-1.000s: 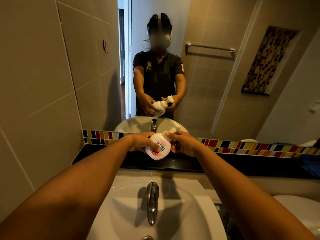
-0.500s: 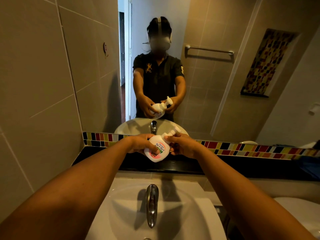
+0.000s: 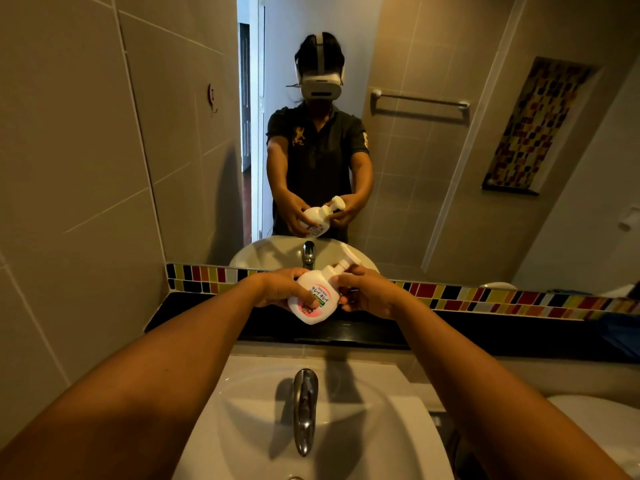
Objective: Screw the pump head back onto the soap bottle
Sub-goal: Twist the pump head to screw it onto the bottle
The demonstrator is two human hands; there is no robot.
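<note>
1. White plastic soap bottle (image 3: pixel 313 297), squat and rounded with a pink-green label, is held tilted in the air above the black ledge (image 3: pixel 194 311), in front of the mirror.
2. Pump head (image 3: pixel 344 264), white, sits on the neck, nozzle pointing up-right.
3. Left hand (image 3: pixel 282 289) is wrapped around the bottle body, fingers curled closed on it.
4. Right hand (image 3: pixel 369 294) has fingers closed at the pump collar.
5. Glossy white sink (image 3: pixel 363 441) and chrome faucet (image 3: pixel 304 410) lie below.
</note>
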